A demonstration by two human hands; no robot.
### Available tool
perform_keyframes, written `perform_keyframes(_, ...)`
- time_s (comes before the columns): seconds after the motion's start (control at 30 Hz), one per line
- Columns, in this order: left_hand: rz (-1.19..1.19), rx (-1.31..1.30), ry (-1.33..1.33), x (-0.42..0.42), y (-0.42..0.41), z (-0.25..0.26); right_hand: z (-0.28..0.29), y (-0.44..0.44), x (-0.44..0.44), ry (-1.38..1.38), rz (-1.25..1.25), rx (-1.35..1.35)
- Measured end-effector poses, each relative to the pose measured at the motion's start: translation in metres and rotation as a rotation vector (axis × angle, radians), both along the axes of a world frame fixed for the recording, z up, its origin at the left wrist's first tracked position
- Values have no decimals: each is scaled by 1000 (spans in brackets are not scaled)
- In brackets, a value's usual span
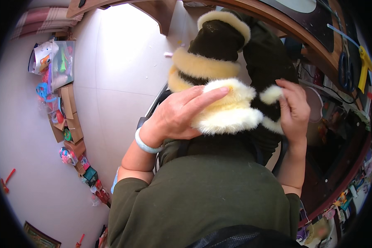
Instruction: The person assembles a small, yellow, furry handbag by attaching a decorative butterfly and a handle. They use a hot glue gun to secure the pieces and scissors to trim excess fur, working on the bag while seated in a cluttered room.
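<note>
My left hand (181, 111) grips a fluffy cream-coloured bundle of fuzzy strip (229, 119) above my lap, thumb along its top. To its right, my right hand (293, 108) pinches the end of a pale fuzzy strip (271, 94) between thumb and fingers. Another pale fuzzy length (272, 125) shows just below, running towards the right hand; whether it joins the bundle is hidden. Thicker yellow fuzzy strips (206, 65) lie across my dark trouser leg beyond the left hand, and one more (224, 18) curves over the knee.
A wooden table edge (300, 31) arches across the top and right. Blue-handled scissors (346, 69) and a yellow-handled tool (365, 68) are at the upper right. Cardboard boxes (71, 105) and bagged craft items (62, 62) line the floor by the wall at left.
</note>
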State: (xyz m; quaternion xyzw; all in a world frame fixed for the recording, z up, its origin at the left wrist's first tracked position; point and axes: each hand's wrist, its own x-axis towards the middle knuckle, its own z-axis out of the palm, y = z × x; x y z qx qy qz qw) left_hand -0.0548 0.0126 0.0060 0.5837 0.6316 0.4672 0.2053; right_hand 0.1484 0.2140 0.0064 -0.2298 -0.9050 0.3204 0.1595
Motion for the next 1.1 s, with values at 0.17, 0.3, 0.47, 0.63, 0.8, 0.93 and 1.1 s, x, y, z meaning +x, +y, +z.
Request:
perform_keyframes(0.17, -31, 11, 107, -4, -1, -6, 18, -8, -30, 217, -172, -1114)
perform_keyframes(0.3, -64, -49, 100, -7, -3, -7, -5, -12, -41, 330, -32, -1184)
perform_keyframes(0.47, -62, -14, 45, -11, -2, -14, 1, -14, -52, 244, -28, -1049)
perform_keyframes(0.63, -45, 1, 37, -11, -3, -19, 15, -7, -60, 181, -102, -1255)
perform_keyframes(0.8, -47, -34, -21, -13, -3, -23, 21, -10, -66, 391, 126, -1514)
perform_keyframes(0.93, -50, -53, -83, -14, -3, -25, 26, -12, -77, 398, 266, -1484)
perform_keyframes(1.1, -100, -112, -121, -15, -5, -23, 4, -17, -73, -3, -43, -1022)
